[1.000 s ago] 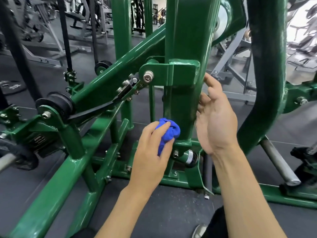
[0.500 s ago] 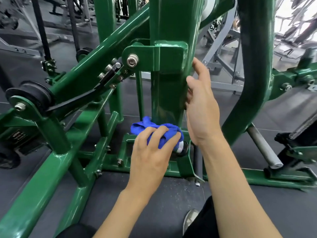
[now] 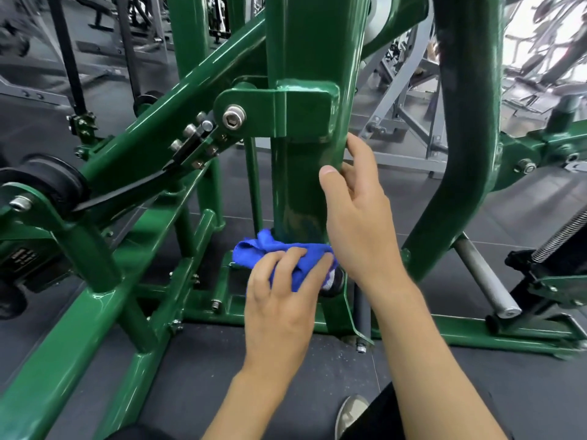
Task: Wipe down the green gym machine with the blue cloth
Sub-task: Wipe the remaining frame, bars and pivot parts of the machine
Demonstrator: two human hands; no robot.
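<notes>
**A:** Green gym machine (image 3: 305, 109), status?

**B:** Blue cloth (image 3: 263, 249) sits bunched at the foot of the central upright (image 3: 301, 185), where it meets the base frame (image 3: 476, 335). Left hand (image 3: 279, 300) clamps the wad, fingers curled over it. Right hand (image 3: 359, 223) grips the upright's right edge above, thumb on the front face.

**A:** Progress?

**B:** The upright's lower face looks faintly smeared, so I judge it wiped. Diagonal arm (image 3: 178, 100), base frame and curved tube (image 3: 470, 154) give no sign either way. Judged well short of done.

Blue cloth (image 3: 251, 249) partly beneath left hand (image 3: 279, 308)
</notes>
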